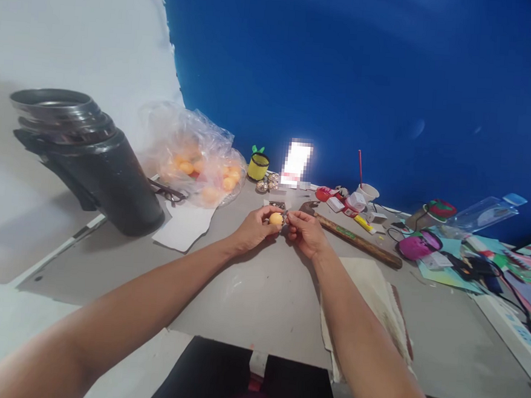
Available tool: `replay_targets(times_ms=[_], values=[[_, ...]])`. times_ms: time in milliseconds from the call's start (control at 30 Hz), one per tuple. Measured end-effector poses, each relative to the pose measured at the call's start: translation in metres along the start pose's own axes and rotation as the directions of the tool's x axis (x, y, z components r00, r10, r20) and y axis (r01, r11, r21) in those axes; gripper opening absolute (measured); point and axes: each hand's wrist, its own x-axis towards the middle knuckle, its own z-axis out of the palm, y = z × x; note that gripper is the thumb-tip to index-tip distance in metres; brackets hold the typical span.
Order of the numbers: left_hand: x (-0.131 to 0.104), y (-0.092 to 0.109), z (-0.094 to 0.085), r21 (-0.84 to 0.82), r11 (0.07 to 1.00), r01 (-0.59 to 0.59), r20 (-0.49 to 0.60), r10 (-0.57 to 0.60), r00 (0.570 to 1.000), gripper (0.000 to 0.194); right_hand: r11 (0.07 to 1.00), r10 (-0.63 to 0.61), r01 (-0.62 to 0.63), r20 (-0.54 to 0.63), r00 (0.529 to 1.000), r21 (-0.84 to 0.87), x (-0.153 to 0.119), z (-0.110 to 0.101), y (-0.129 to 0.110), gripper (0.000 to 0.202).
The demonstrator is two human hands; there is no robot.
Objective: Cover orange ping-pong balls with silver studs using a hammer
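Note:
A small round yellow-orange ball (275, 219) is held between the thumb and fingers of my left hand (257, 227), above the middle of the grey table (259, 295). Close on its right, the fingertips of my right hand (306, 232) are pinched together at the ball's right side. Something small and dark shows between the two hands, too small to name. Behind my hands lies a small dark item, partly covered by them. A hammer (358, 240) with a wooden handle rests just right of my right hand.
A large dark flask (90, 168) stands open at left, near white paper (186, 227) and a plastic bag (195, 164) of orange balls. A yellow basket (258, 167) is behind. A cloth (368, 291) lies under my right forearm; a power strip (511, 331) is at right.

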Motion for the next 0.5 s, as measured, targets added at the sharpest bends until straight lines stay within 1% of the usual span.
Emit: replay_targets(times_ms=[167,233,300,400,500], values=[[-0.0035,0.0042,0.0005,0.085,0.996,-0.008,-0.037,0.011,0.999,0.052,0.999,-0.012,0.012,0.009,1.000,0.034,0.0000,-0.0008,-0.0006,0.047],[-0.0046,0.0075,0.0006,0.086,0.996,-0.007,-0.033,0.010,0.999,0.054,0.999,-0.010,0.009,0.014,1.000,0.033,-0.0004,-0.0003,-0.0003,0.048],[-0.0046,0.0085,0.0007,0.074,0.997,-0.017,-0.026,0.019,0.999,0.050,1.000,-0.004,0.004,0.021,1.000,0.030,-0.0008,0.0001,-0.0001,0.047],[-0.0034,0.0055,0.0009,0.089,0.995,-0.053,-0.059,0.058,0.997,0.046,0.999,-0.001,0.001,0.020,1.000,0.032,-0.0013,0.0006,-0.0002,0.046],[-0.0029,0.0021,0.0013,0.117,0.991,-0.067,-0.081,0.077,0.994,0.051,1.000,-0.003,0.002,0.020,1.000,0.028,-0.0018,0.0009,-0.0007,0.047]])
